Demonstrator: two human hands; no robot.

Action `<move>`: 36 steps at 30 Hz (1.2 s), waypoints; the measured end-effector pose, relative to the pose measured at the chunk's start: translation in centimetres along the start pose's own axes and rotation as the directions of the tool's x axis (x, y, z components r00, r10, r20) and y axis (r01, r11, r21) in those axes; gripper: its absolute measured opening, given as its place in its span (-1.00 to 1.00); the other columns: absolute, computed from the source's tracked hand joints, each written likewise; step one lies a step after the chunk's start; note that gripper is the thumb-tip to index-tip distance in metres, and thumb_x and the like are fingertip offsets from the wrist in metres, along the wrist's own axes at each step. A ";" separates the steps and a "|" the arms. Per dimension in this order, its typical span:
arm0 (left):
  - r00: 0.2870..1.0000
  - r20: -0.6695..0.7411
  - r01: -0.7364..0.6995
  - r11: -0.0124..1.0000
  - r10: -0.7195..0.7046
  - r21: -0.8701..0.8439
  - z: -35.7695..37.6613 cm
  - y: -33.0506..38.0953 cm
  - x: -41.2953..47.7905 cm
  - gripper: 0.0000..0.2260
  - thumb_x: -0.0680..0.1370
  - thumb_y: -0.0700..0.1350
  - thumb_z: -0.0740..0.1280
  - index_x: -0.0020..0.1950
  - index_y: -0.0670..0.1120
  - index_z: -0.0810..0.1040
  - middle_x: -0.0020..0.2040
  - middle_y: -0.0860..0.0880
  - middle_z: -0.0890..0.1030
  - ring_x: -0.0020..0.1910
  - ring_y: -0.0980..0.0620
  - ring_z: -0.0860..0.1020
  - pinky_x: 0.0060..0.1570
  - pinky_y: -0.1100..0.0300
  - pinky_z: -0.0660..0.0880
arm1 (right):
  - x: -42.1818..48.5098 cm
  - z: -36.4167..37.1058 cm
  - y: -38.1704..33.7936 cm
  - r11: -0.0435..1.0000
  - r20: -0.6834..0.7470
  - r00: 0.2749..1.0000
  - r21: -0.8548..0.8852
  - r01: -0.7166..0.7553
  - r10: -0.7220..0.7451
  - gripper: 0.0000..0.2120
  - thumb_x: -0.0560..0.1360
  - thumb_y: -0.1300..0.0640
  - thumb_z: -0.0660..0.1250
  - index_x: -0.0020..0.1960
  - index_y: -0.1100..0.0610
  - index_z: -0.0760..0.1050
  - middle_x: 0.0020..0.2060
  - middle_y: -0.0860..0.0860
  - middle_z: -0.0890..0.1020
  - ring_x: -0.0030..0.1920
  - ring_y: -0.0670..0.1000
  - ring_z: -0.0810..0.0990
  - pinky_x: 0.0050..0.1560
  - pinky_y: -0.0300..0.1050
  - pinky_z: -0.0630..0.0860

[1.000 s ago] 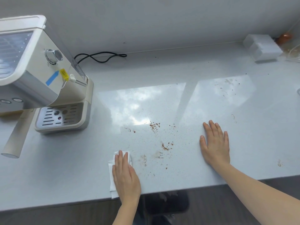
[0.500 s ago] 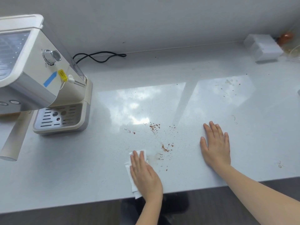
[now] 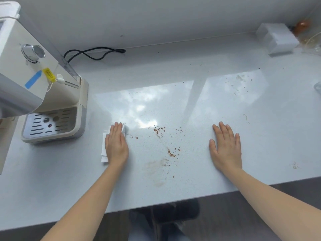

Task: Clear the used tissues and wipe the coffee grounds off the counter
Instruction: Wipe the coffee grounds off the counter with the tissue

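A folded white tissue [image 3: 104, 149] lies on the pale grey counter [image 3: 173, 66] with my left hand [image 3: 116, 145] pressed flat on top of it, right of the coffee machine's drip tray. Brown coffee grounds [image 3: 159, 130] are scattered to the right of that hand, with another clump [image 3: 171, 153] nearer me and a faint brown smear [image 3: 154, 166] below it. My right hand [image 3: 226, 146] rests flat on the counter further right, palm down, holding nothing.
A cream coffee machine [image 3: 34, 84] with a metal drip tray [image 3: 50, 122] stands at the left, its black cable [image 3: 93, 53] along the wall. A white box [image 3: 278, 39] sits at the back right. More specks [image 3: 241, 79] dot the far right. The counter's front edge [image 3: 173, 202] is near me.
My left hand slid the tissue right through the near grounds, then up and left toward the drip tray, leaving a brown smear. My right hand stayed in place.
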State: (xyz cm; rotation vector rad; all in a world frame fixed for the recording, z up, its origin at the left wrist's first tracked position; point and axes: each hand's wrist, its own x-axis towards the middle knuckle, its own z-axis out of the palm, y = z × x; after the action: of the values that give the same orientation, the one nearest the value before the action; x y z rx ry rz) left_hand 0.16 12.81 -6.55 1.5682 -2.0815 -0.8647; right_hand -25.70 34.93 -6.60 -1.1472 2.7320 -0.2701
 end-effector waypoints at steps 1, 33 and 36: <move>0.997 0.055 -0.056 0.998 0.055 0.008 0.3 0.3 0.4 -0.61 0.64 -0.25 0.03 0.46 -0.09 0.27 0.52 -0.05 0.22 0.53 0.03 0.08 0.47 0.07 -0.05 | 0.0 0.1 0.1 1.000 -0.002 1.000 -0.003 -0.001 0.001 -0.47 0.59 -0.01 0.01 0.54 0.01 0.05 0.55 -0.03 0.07 0.55 -0.01 -0.04 0.53 0.10 -0.12; 0.997 -0.072 0.026 0.986 -0.039 -0.167 4.0 5.0 0.5 -0.63 0.62 -0.26 0.05 0.43 -0.14 0.33 0.47 -0.08 0.33 0.50 0.04 0.19 0.49 0.08 0.03 | -0.1 -0.1 -0.1 1.000 0.008 1.000 0.016 -0.004 0.004 -0.48 0.59 -0.03 -0.02 0.54 -0.01 0.05 0.55 -0.05 0.06 0.55 -0.04 -0.07 0.53 0.09 -0.13; 0.992 0.085 -0.082 0.985 0.096 -0.149 5.7 7.4 3.0 -0.64 0.64 -0.21 0.03 0.43 -0.10 0.33 0.48 -0.05 0.31 0.51 0.06 0.16 0.49 0.09 -0.01 | -0.1 -0.1 -0.1 1.000 0.003 1.000 0.021 -0.006 0.006 -0.44 0.54 -0.09 -0.12 0.53 -0.02 0.05 0.55 -0.06 0.06 0.54 -0.06 -0.07 0.53 0.06 -0.17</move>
State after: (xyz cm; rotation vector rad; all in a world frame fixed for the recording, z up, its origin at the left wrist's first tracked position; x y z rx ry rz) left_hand -9.60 12.67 -5.85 1.3733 -2.0821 -1.0489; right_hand -25.59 34.94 -6.52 -1.1337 2.7231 -0.2952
